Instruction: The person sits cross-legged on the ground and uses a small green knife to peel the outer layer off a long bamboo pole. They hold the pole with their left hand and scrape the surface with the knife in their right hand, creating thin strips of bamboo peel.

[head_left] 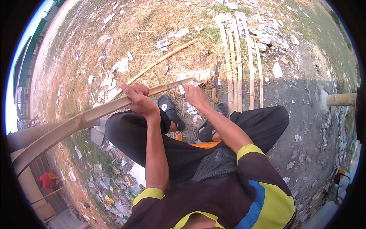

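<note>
Dry, littered ground (305, 114) outdoors. Split bamboo strip (76, 124) runs long axis lower left to upper right across the knees, tip pointing toward the stacked bamboo slats (238, 65). Left hand (137, 97), grip clenched around the strip mid-length. Right hand (194, 94) touches the narrow tip; grip closure cannot be told.

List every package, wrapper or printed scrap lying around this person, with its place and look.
Printed paper scrap: on dry grass beyond the long bamboo pole, small, white with dark print.
Colourful wrappers: litter heap at lower left beside the left knee, crumpled, green, yellow and red.
White flat scrap: on bare dirt right of the split bamboo strips, rectangular.
No signs or screens show.
</note>
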`<state>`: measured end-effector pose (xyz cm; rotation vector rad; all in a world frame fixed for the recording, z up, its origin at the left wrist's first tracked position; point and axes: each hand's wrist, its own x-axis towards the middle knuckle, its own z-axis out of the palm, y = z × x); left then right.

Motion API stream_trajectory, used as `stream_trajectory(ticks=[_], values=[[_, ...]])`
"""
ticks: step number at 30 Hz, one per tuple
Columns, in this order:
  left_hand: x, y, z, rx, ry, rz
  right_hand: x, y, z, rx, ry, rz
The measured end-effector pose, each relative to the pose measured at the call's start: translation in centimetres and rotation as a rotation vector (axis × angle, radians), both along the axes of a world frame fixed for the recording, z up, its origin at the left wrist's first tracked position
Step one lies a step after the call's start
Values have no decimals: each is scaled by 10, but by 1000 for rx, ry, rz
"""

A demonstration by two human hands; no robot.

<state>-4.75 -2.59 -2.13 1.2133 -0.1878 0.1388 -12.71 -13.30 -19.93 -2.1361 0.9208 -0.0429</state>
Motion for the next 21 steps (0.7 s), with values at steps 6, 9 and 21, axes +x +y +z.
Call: stream_trajectory(ticks=[6,9,21], values=[[5,-4,1,-19,23,13,-7,-1,-30,-16,41,-48],[9,-3,-2,-7,24,17,-1,-2,-26,-79,30,-25],[4,-3,-3,-19,4,4,1,-30,-41,95,83,32]])
